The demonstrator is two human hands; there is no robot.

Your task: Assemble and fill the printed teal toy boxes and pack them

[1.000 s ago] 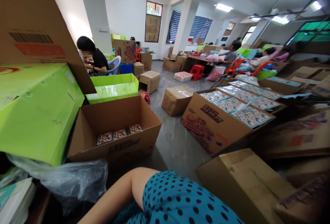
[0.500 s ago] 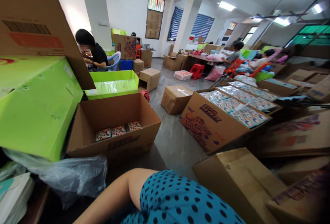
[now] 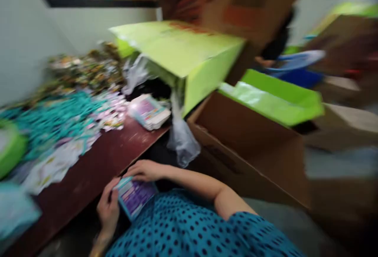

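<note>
A small blue-and-purple printed box (image 3: 136,197) lies tilted against my front, just below the table edge. Along its left side, my left hand (image 3: 108,205) grips it with thumb and fingers. My right hand (image 3: 146,170) is bent over its far top edge, fingers on the box. Motion blur smears the print. On the dark red table (image 3: 81,182) beyond my hands lies a stack of printed cards or leaflets (image 3: 149,111).
Teal pieces (image 3: 63,115) and small multicoloured packets (image 3: 88,69) are heaped on the table. A green roll (image 3: 12,146) sits at far left. To the right stand a lime-green box (image 3: 177,48) and an open brown carton (image 3: 265,158); a plastic bag (image 3: 184,142) hangs between.
The view has swung left from the room to the table. Both my hands, out of sight before, now show on the blue-and-purple box.
</note>
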